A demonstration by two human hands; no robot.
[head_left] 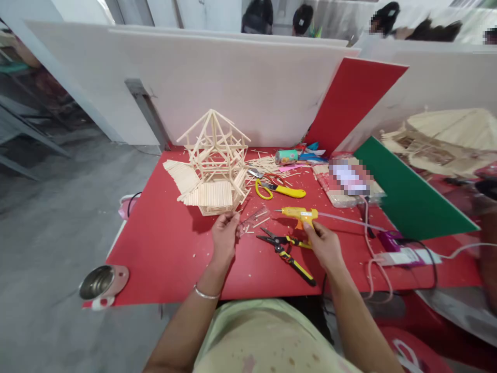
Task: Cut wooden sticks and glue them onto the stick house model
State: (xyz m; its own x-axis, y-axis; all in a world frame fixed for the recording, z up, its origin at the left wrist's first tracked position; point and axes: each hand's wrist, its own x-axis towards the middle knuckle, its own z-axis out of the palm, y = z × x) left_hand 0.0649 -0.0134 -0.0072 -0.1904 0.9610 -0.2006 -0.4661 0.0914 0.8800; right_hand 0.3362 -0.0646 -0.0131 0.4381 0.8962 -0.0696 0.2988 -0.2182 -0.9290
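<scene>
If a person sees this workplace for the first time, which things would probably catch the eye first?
Probably the pale wooden-stick model comes first, standing toward the back left of the red table, its pointed roof frame open at the top. Next might be the yellow glue gun in the right hand, and the black-and-yellow pliers lying on its nearer side.

Red table [174, 269]: we read bright, even light, faint shadows
Steel cup [97, 284]: glints inside, stretched near edge
Grey frame, left [34, 128]: we see blur
Distant head [384, 18]: pixelated
</scene>
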